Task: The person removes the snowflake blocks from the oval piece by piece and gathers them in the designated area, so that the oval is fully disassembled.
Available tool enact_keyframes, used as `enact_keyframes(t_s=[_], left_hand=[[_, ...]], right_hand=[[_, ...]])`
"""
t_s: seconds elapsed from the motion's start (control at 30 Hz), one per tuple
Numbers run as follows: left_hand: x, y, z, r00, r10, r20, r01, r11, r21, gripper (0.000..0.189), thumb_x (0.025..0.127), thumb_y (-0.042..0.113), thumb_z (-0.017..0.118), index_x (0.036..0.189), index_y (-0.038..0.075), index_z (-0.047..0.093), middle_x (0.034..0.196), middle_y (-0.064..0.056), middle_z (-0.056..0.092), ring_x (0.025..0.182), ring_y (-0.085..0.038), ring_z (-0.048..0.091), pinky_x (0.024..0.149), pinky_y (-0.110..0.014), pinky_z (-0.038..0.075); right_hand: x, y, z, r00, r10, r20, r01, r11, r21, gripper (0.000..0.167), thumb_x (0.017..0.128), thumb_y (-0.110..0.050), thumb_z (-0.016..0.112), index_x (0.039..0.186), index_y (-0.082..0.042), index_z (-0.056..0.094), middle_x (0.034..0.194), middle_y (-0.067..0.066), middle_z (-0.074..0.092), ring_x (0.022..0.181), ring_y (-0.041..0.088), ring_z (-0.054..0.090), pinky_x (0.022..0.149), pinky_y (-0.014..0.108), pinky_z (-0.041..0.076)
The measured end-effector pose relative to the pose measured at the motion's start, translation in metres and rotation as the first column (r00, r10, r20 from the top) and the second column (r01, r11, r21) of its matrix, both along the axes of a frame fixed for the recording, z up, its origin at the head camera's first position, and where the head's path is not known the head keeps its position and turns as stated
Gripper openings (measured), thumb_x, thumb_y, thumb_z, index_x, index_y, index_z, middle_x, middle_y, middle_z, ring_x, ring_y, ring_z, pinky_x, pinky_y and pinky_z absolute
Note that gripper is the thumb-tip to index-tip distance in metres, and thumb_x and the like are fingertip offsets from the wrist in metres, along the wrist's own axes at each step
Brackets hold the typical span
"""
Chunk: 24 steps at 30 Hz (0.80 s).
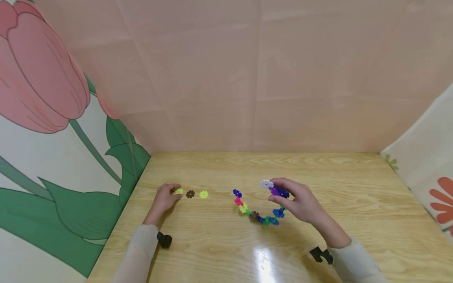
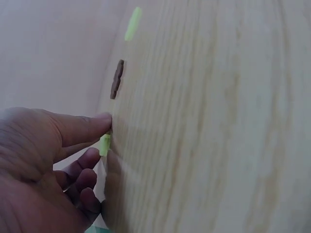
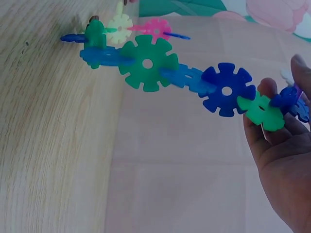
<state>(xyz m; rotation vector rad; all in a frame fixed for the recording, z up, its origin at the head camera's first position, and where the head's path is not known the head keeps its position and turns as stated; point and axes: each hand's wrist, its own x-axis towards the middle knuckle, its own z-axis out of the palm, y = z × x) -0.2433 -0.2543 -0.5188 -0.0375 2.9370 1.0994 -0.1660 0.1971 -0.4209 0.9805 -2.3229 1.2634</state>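
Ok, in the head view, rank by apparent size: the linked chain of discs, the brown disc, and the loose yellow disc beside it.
1. Chain of discs, by far the largest.
2. Brown disc and yellow disc look about alike, side by side on the table; I can't rank them.

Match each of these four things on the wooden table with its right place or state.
Things:
1. yellow-green snowflake disc
2. brown snowflake disc
3. white snowflake disc
4. curved chain of coloured discs

Places:
A. lies loose between two yellow-green discs
B. at the chain's end, by the right hand's fingertips
C. at the left hand's fingertips
D. held at one end by the right hand

Pairs: 1-C, 2-A, 3-B, 4-D
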Motion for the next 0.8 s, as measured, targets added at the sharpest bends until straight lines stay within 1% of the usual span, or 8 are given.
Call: enact_keyframes(t_s=[0.13,0.27,0.37,0.43,0.5,0.6,0.73,0.8], left_hand=[[0.001,0.002,0.003,1.0,-0.018,0.001,0.018,1.0,-0.01,0.039,0.092,0.009,0.074,0.128,-0.003,0.065,0.119,-0.022,0.061,0.113,-0.037,0.054,0.098,-0.051,0.045],[0.002,0.007,0.008,1.0,0.001,-0.009,-0.001,1.0,-0.011,0.04,0.092,0.01,0.073,0.129,-0.002,0.065,0.12,-0.022,0.061,0.116,-0.038,0.051,0.1,-0.052,0.043],[0.004,0.016,0.014,0.999,0.005,-0.047,-0.004,1.0,0.009,0.041,0.093,0.012,0.072,0.131,-0.001,0.064,0.119,-0.022,0.061,0.114,-0.038,0.05,0.096,-0.051,0.044],[0.006,0.026,0.019,0.997,-0.006,-0.076,0.008,0.999,0.033,0.04,0.094,0.013,0.072,0.131,0.001,0.064,0.118,-0.022,0.06,0.111,-0.037,0.05,0.092,-0.049,0.045],[0.008,0.037,0.025,0.994,-0.03,-0.109,0.037,0.997,0.06,0.038,0.096,0.014,0.071,0.131,0.002,0.064,0.118,-0.021,0.06,0.11,-0.037,0.05,0.089,-0.047,0.045],[0.013,0.055,0.038,0.985,-0.076,-0.155,0.092,0.991,0.1,0.036,0.097,0.016,0.069,0.131,0.005,0.065,0.119,-0.02,0.059,0.11,-0.037,0.051,0.088,-0.046,0.045],[0.021,0.08,0.057,0.968,-0.14,-0.206,0.171,0.975,0.14,0.033,0.098,0.02,0.069,0.129,0.01,0.068,0.119,-0.017,0.061,0.108,-0.034,0.052,0.088,-0.045,0.045],[0.025,0.093,0.066,0.956,-0.175,-0.236,0.214,0.965,0.152,0.03,0.098,0.021,0.069,0.126,0.012,0.069,0.117,-0.014,0.062,0.106,-0.032,0.053,0.086,-0.046,0.047]], right_hand=[[0.0,0.0,0.0,1.0,-0.006,0.002,0.006,1.0,-0.006,0.04,0.081,0.007,0.079,0.117,-0.005,0.068,0.096,-0.001,0.071,0.08,0.004,0.064,0.066,0.021,0.054],[0.001,-0.001,0.001,1.0,-0.008,0.015,0.007,1.0,0.001,0.039,0.082,0.005,0.079,0.119,-0.006,0.067,0.097,-0.001,0.071,0.082,0.005,0.065,0.07,0.021,0.055],[0.002,-0.001,0.001,0.999,-0.014,0.034,0.013,1.0,0.011,0.039,0.084,0.003,0.079,0.12,-0.006,0.066,0.099,-0.001,0.071,0.085,0.005,0.066,0.075,0.021,0.056],[0.002,-0.001,0.0,0.999,-0.016,0.044,0.015,1.0,0.017,0.04,0.084,0.002,0.079,0.121,-0.006,0.066,0.101,0.0,0.072,0.087,0.005,0.066,0.076,0.021,0.056],[0.002,-0.001,0.0,0.998,-0.016,0.053,0.015,1.0,0.022,0.041,0.084,0.002,0.079,0.123,-0.005,0.066,0.103,0.002,0.073,0.087,0.005,0.066,0.074,0.021,0.056],[0.002,-0.001,0.0,0.998,-0.01,0.057,0.009,1.0,0.025,0.041,0.085,0.001,0.079,0.124,-0.005,0.067,0.104,0.004,0.073,0.086,0.004,0.066,0.071,0.022,0.055],[0.002,-0.003,0.0,0.998,0.016,0.054,-0.016,1.0,0.003,0.04,0.084,0.002,0.079,0.122,-0.005,0.068,0.104,0.007,0.073,0.085,0.004,0.066,0.071,0.021,0.055],[0.001,-0.004,0.0,0.999,0.027,0.046,-0.027,1.0,-0.012,0.041,0.083,0.004,0.079,0.121,-0.004,0.068,0.104,0.007,0.073,0.085,0.005,0.066,0.071,0.02,0.055]])
